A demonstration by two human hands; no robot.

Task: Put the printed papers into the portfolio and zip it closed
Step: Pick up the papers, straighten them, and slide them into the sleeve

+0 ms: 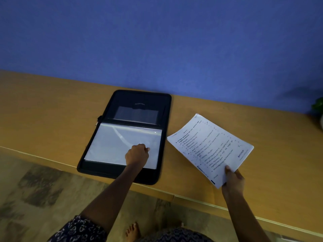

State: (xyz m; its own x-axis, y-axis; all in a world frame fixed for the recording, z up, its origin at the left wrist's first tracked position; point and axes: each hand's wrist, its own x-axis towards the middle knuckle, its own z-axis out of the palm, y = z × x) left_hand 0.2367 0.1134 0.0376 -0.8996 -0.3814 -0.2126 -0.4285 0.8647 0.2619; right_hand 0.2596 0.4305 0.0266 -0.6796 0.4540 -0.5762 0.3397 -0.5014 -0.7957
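Observation:
A black zip portfolio (145, 100) lies open on the wooden counter (52, 119), its far half against the wall. Clear plastic sleeves (111, 142) cover its near half. My left hand (137, 153) rests on the sleeves with fingers curled, pinching or pressing the top sleeve near its right side. A stack of printed papers (209, 149) with text and pen marks is held just right of the portfolio, tilted, low over the counter. My right hand (233, 180) grips the stack at its near corner, thumb on top.
A blue wall (157, 41) rises directly behind the counter. A green plant (319, 105) shows at the far right edge. The counter's front edge (192, 196) runs diagonally below my hands; patterned floor and my bare foot (132, 231) lie below.

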